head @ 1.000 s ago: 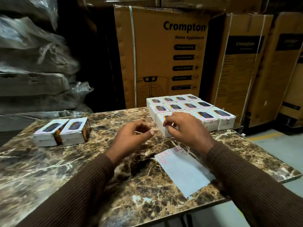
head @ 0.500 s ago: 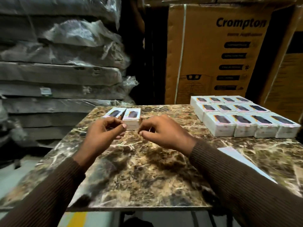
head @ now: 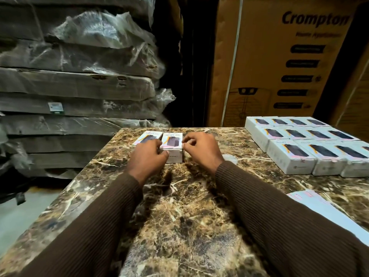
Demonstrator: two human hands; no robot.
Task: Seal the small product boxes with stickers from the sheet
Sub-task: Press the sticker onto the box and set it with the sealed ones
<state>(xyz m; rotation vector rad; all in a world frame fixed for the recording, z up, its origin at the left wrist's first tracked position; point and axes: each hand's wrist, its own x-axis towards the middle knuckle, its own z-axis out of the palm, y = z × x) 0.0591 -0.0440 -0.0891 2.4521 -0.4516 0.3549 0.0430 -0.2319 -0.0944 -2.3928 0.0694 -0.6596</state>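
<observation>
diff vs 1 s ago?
Both hands left the box grid and reached the pair of boxes on the left; left hand and right hand now flank the right box of the pair, fingers at its front edge. Grid, sheet and pair unmoved.

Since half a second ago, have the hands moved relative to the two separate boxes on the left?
Yes. Both hands went forward: the left hand and right hand now touch the nearer box of the pair; before, they hovered short of it.

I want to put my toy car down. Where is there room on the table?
Bare marble table between the two sleeves, and between the right hand and the box block. Crowded: that block, the sticker sheet, the two boxes at the hands.
</observation>
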